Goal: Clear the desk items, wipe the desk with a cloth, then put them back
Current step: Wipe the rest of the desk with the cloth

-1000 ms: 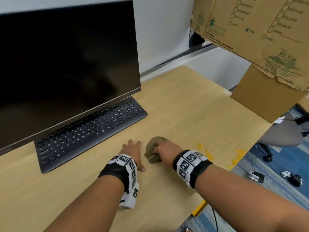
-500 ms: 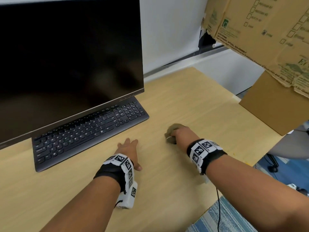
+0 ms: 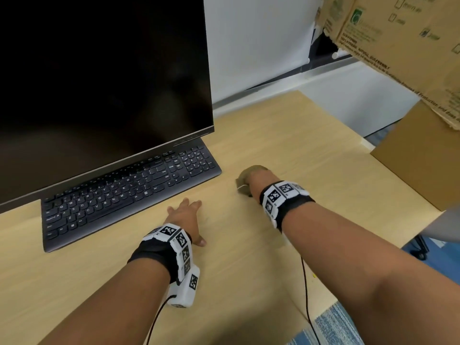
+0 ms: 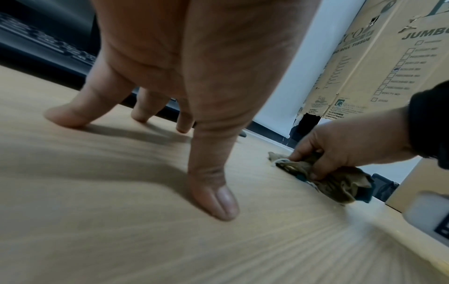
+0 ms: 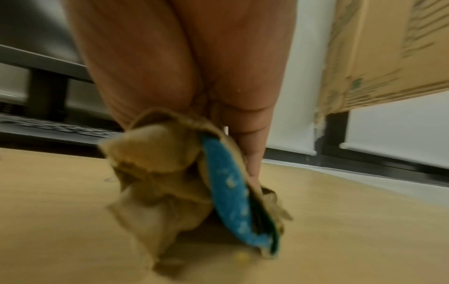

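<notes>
Since a second ago your right hand (image 3: 257, 181) slid the bunched tan-and-blue cloth (image 4: 332, 180) forward, left hand (image 3: 185, 217) flat on the light wooden desk (image 3: 286, 135); mid-wipe, sweep beyond next.

cloth (image 4: 337, 180): crumpled tan wad (blue patch on one side), pressed on wood desk (image 3: 286, 135), right of keyboard (image 3: 124, 192) under black monitor (image 3: 99, 83).

On the desk (image 3: 286, 135), the keyboard (image 3: 124, 192) lies just in front of the monitor (image 3: 99, 83), at the left. The left hand (image 3: 185, 217) rests on the desk just before the keyboard; to its right, the right hand (image 3: 254, 183) holds the cloth (image 3: 245, 174) against the desk. Cardboard boxes (image 3: 418, 155) stand beyond the desk's right edge.
</notes>
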